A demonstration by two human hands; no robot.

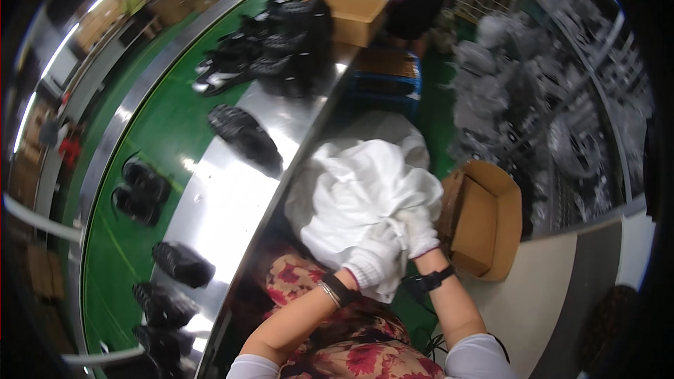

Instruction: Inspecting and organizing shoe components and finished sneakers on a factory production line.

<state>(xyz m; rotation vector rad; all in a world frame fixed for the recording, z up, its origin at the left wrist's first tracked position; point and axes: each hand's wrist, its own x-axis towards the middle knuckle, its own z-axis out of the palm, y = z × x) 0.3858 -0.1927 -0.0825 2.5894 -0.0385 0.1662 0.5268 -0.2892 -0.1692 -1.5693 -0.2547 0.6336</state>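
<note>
A large bundle of thin, crumpled white sheeting (358, 182) lies in front of me, close beside the steel edge of the conveyor; I cannot tell whether it is paper, cloth or a bag. My left hand (373, 256), in a white knitted glove, is closed on the near side of the bundle. Right against it, my right hand (419, 230), gloved the same way, grips a gathered fold of the same sheeting. Both sets of fingertips are partly hidden in the folds. Greyish translucent plastic (404, 132) shows around the far side of the bundle.
Several black shoes (246, 139) stand along the steel ledge (225, 200) and green belt (116, 253) at left. An open cardboard box (491, 221) sits beside my right hand. Grey plastic-wrapped items (533, 91) fill a rack at right. Another person (418, 0) stands at the far end.
</note>
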